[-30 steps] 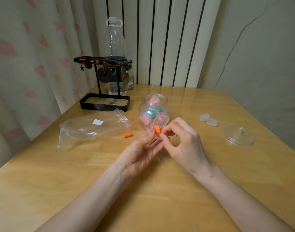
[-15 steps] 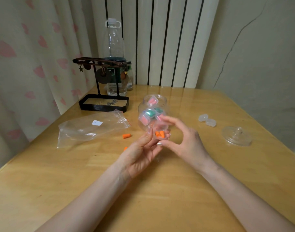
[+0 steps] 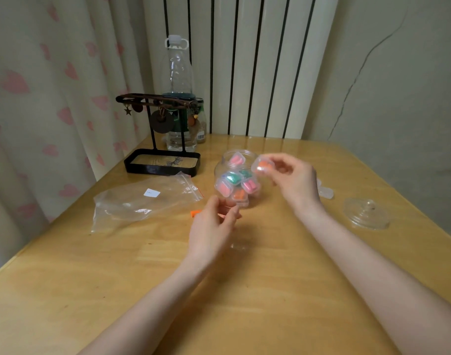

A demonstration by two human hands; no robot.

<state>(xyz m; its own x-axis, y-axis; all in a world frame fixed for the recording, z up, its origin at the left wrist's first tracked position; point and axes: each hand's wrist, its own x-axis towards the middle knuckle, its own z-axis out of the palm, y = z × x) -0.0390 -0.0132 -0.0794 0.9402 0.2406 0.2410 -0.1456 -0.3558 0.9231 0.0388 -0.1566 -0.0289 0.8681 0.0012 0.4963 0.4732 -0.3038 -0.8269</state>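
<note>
My right hand (image 3: 293, 180) pinches case (image 3: 257, 170) (orange plugs (image 3: 263, 164) inside) at jar (image 3: 234, 180) rim, right side. Step: dropping case in. Next: centre over mouth, let go. Left hand (image 3: 211, 226) by jar base, fingers curled; can't tell if holding.

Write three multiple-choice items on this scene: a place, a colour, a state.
1. Where is the lid of the jar?
A. on its mouth
B. on the table to its right
C. under it

2. What colour shows inside the case that the right hand holds?
A. blue
B. orange
C. black

3. How is the jar?
A. upright, open
B. upright, lidded
C. tipped over

1 B: the lid lies on the wood, apart from the jar.
2 B: orange shows through the clear case.
3 A: it stands with a bare mouth.
</note>
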